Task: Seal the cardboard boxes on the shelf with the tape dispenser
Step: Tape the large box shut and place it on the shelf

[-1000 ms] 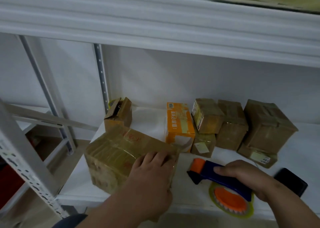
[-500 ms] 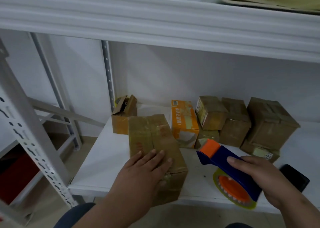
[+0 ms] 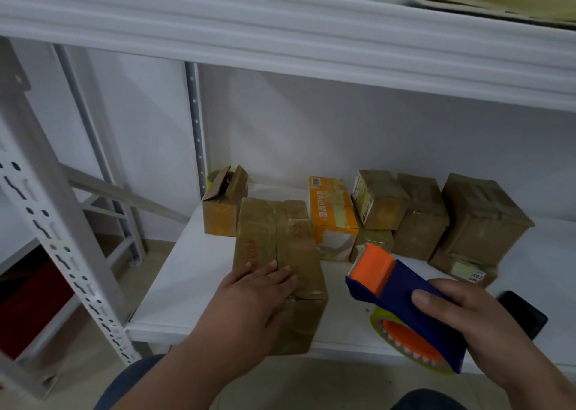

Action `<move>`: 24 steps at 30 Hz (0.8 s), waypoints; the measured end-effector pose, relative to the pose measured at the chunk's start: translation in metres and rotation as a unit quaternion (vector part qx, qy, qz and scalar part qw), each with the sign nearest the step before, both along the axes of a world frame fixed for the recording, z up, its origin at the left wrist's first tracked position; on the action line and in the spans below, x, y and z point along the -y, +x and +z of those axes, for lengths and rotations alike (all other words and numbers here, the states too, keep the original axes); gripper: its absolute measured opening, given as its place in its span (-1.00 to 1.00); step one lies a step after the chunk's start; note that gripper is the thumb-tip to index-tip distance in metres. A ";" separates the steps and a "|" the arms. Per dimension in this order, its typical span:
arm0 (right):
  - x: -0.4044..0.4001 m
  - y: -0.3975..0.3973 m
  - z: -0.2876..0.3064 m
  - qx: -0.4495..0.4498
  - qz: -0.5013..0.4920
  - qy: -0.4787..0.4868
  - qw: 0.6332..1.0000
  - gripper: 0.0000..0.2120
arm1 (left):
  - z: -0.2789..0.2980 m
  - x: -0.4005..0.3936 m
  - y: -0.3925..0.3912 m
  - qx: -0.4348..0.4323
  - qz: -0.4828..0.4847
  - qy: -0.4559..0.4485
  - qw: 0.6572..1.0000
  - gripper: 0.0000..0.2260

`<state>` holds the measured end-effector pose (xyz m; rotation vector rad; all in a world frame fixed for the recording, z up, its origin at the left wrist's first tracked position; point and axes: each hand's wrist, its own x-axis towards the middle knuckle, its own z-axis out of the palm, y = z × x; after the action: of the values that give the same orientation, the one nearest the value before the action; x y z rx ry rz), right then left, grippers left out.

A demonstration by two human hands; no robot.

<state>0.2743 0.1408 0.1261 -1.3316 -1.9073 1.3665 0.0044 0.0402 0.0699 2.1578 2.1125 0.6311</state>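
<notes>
We have the long box [image 3: 277,253] lying near the shelf's [image 3: 174,285] front edge, its near end overhanging a little. Our left hand [image 3: 249,303] presses flat on the near part of its top, fingers straight and together, just left of the centre seam. Our right hand [image 3: 470,319] grips the dispenser [image 3: 402,297], fingers curled round its blue body, orange blade end raised and aimed at the box, not touching it. To do this well, we keep the left hand pinning the flaps shut, land the tape on the near end face, then draw it straight along the seam toward the back edge, where the other boxes [image 3: 420,216] stand.
</notes>
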 end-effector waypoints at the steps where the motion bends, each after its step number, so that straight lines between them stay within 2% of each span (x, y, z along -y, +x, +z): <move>1: 0.003 -0.001 0.001 0.000 0.012 0.006 1.000 -0.20 | 0.002 0.003 0.003 0.076 0.012 0.003 0.997 -0.63; 3: 0.009 -0.001 0.005 -0.003 0.034 0.013 0.999 -0.23 | 0.011 0.009 0.010 0.222 0.053 0.016 0.973 -0.68; 6: 0.016 -0.003 0.007 -0.014 0.057 0.019 0.998 -0.26 | 0.038 0.012 0.021 0.370 0.110 0.039 0.922 -0.79; 9: 0.021 -0.004 0.009 -0.033 0.072 0.021 0.997 -0.26 | 0.054 0.015 0.028 0.554 0.077 -0.036 0.828 -0.73; 11: 0.025 -0.008 0.009 -0.045 0.082 0.009 0.996 -0.27 | 0.055 0.017 0.030 0.632 0.037 -0.092 0.768 -0.65; 13: 0.029 -0.011 0.008 -0.058 0.098 -0.005 0.993 -0.30 | 0.048 0.017 0.033 0.676 0.017 -0.140 0.723 -0.61; 15: 0.031 -0.014 0.004 -0.074 0.103 -0.026 0.992 -0.29 | 0.042 0.019 0.035 0.717 -0.002 -0.169 0.677 -0.69; 18: 0.034 -0.014 -0.003 -0.094 0.105 -0.056 0.988 -0.29 | 0.036 0.024 0.038 0.795 -0.050 -0.182 0.577 -0.84; 20: 0.037 -0.015 -0.005 -0.111 0.109 -0.081 0.984 -0.28 | 0.032 0.026 0.040 0.826 -0.069 -0.184 0.528 -0.83; 22: 0.040 -0.016 -0.006 -0.121 0.113 -0.092 0.982 -0.29 | 0.028 0.026 0.040 0.834 -0.079 -0.184 0.515 -0.81; 24: 0.041 -0.016 -0.006 -0.127 0.112 -0.098 0.981 -0.29 | 0.025 0.027 0.041 0.832 -0.077 -0.179 0.520 -0.83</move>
<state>0.2580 0.0996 0.1199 -0.9887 -1.8281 1.7815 0.0451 0.0134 0.0954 0.5328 0.6946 1.2425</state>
